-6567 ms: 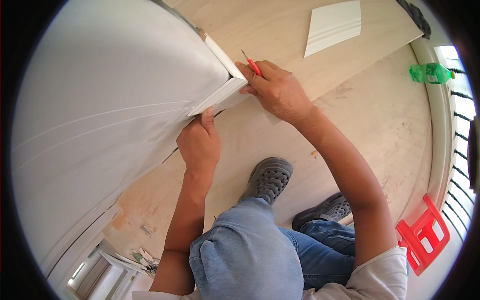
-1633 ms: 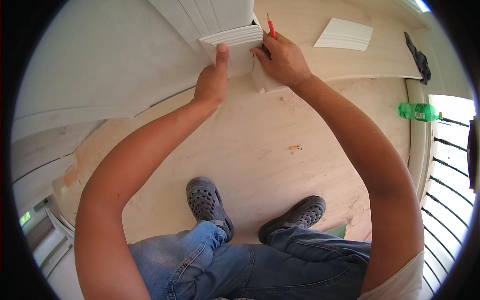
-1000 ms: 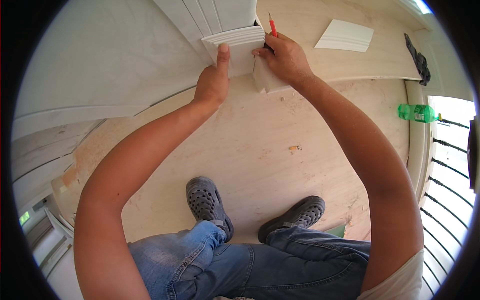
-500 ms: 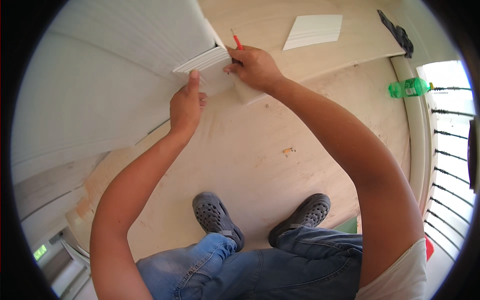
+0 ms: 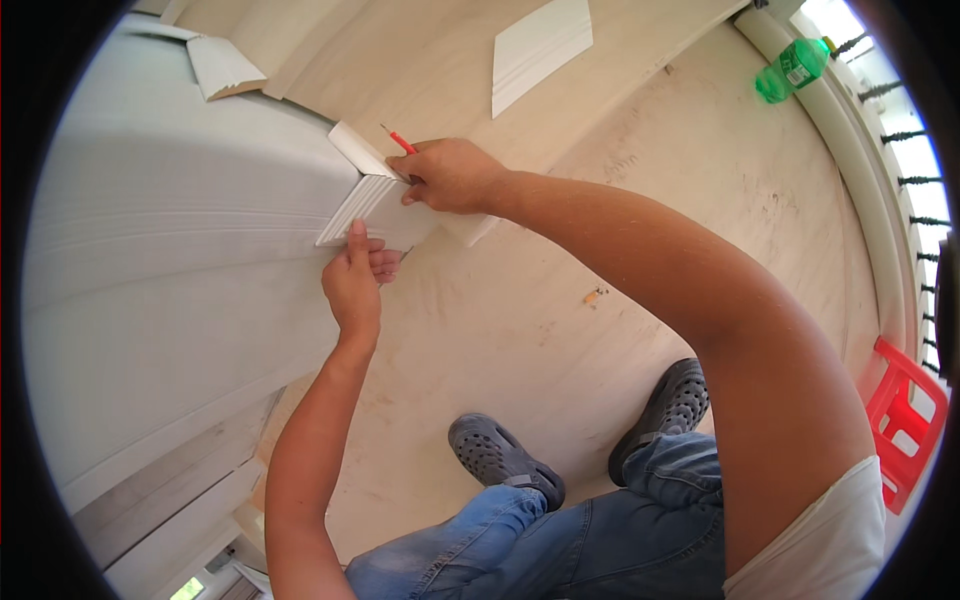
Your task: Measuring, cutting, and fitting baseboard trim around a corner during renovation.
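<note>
A short white moulding piece [image 5: 362, 208] with ridged lines and a slanted cut lies against the corner of a large white panel [image 5: 190, 230]. My left hand [image 5: 353, 285] grips its near edge, the thumb on the ridged face and the other fingers curled beneath. My right hand [image 5: 450, 175] is closed round a red pencil [image 5: 402, 142] that points up and left. Its fingertips are at the far right end of the moulding piece. Another white strip [image 5: 355, 150] runs along the panel's edge just beyond.
Another slant-cut white moulding piece [image 5: 540, 50] lies on the pale board farther off. A broken-edged white piece [image 5: 222, 68] sits atop the panel. At right are a green bottle [image 5: 795, 70], a railing [image 5: 915, 181] and a red plastic stool [image 5: 905, 420]. A small butt-like scrap [image 5: 594, 296] lies on the floor.
The view has turned, bringing more of the panel and the red stool into sight. Both hands now appear farther left and lower, still at the moulding piece.
</note>
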Action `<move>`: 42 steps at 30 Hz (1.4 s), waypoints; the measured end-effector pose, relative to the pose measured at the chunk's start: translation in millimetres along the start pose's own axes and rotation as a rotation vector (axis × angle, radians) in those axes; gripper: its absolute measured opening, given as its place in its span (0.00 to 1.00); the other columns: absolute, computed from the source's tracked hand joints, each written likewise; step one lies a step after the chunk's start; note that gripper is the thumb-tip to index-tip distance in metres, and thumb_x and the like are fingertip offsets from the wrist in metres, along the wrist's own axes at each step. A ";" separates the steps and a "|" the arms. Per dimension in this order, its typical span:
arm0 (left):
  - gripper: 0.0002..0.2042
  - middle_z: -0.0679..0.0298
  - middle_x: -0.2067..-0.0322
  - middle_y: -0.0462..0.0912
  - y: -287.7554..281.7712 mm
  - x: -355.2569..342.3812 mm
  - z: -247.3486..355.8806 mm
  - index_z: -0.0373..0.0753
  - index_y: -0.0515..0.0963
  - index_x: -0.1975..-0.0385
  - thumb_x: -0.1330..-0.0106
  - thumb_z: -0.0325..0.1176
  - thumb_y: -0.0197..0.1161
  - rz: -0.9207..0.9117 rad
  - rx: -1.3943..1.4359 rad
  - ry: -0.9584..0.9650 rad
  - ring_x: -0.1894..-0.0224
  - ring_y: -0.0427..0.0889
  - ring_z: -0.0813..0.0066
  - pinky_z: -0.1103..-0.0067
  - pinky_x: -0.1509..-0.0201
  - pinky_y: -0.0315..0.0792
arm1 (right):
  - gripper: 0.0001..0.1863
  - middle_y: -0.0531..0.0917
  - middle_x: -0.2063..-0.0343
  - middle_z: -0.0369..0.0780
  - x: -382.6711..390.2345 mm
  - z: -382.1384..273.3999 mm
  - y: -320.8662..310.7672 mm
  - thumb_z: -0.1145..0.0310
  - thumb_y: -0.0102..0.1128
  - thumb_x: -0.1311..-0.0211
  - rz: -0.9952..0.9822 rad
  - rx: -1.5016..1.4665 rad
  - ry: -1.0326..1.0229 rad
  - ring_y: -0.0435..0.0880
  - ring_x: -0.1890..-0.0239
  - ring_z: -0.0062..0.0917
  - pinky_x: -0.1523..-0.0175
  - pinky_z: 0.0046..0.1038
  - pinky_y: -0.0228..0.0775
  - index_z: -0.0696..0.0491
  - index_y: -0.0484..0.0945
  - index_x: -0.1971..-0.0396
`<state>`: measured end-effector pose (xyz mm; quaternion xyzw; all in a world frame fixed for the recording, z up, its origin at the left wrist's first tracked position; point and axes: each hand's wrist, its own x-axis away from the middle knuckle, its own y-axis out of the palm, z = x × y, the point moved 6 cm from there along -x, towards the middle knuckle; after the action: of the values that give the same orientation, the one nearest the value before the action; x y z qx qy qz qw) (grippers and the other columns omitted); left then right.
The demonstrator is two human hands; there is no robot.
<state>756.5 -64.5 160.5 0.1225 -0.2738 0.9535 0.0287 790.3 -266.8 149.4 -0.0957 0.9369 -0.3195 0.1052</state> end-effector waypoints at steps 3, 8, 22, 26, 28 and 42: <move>0.36 0.53 0.74 0.87 3.4 1.9 0.0 0.23 0.82 0.62 0.21 0.60 0.48 0.007 -0.004 -0.015 0.74 0.85 0.71 0.77 0.66 0.79 | 0.19 0.85 0.66 0.41 -5.6 2.0 -1.4 0.66 0.72 0.41 -0.075 -0.001 -0.016 0.85 0.60 0.37 0.55 0.40 0.74 0.49 0.83 0.49; 0.40 0.50 0.71 0.88 6.6 0.6 0.4 0.21 0.81 0.58 0.21 0.64 0.43 -0.014 -0.079 0.012 0.71 0.87 0.67 0.76 0.65 0.80 | 0.18 0.85 0.71 0.39 -13.0 10.4 -2.0 0.66 0.72 0.42 -0.172 -0.014 -0.055 0.85 0.63 0.35 0.57 0.39 0.73 0.49 0.83 0.51; 0.41 0.50 0.71 0.88 6.6 -3.6 -6.3 0.22 0.81 0.60 0.22 0.65 0.43 -0.002 -0.114 0.056 0.71 0.87 0.67 0.77 0.65 0.80 | 0.25 0.89 0.66 0.40 -26.6 -1.9 -37.6 0.59 0.67 0.38 -0.247 -0.067 -0.090 0.87 0.61 0.34 0.54 0.35 0.77 0.54 0.82 0.43; 0.41 0.51 0.71 0.88 3.3 -5.2 -9.3 0.22 0.81 0.59 0.22 0.65 0.44 0.009 -0.086 0.030 0.71 0.87 0.68 0.77 0.64 0.80 | 0.26 0.89 0.66 0.40 -33.3 -25.4 -45.4 0.54 0.69 0.38 -0.301 0.147 -0.077 0.87 0.60 0.34 0.54 0.35 0.76 0.57 0.83 0.46; 0.41 0.51 0.71 0.88 1.7 -5.4 -8.0 0.22 0.81 0.59 0.22 0.65 0.44 0.000 -0.070 0.021 0.70 0.87 0.68 0.77 0.64 0.80 | 0.21 0.89 0.66 0.41 -32.4 -29.7 -48.1 0.57 0.67 0.36 -0.274 0.157 -0.155 0.87 0.61 0.35 0.55 0.37 0.76 0.57 0.83 0.50; 0.34 0.53 0.71 0.88 -0.9 0.9 0.3 0.25 0.83 0.64 0.22 0.60 0.50 -0.048 -0.088 0.040 0.71 0.86 0.71 0.77 0.63 0.80 | 0.14 0.87 0.74 0.39 -1.0 -3.1 -131.8 0.63 0.59 0.30 0.005 -0.181 0.263 0.87 0.70 0.23 0.63 0.28 0.79 0.60 0.83 0.66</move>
<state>755.9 -64.0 161.4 0.1088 -0.3120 0.9417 0.0625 805.2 -367.2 233.5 -0.0601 0.9677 -0.2435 -0.0265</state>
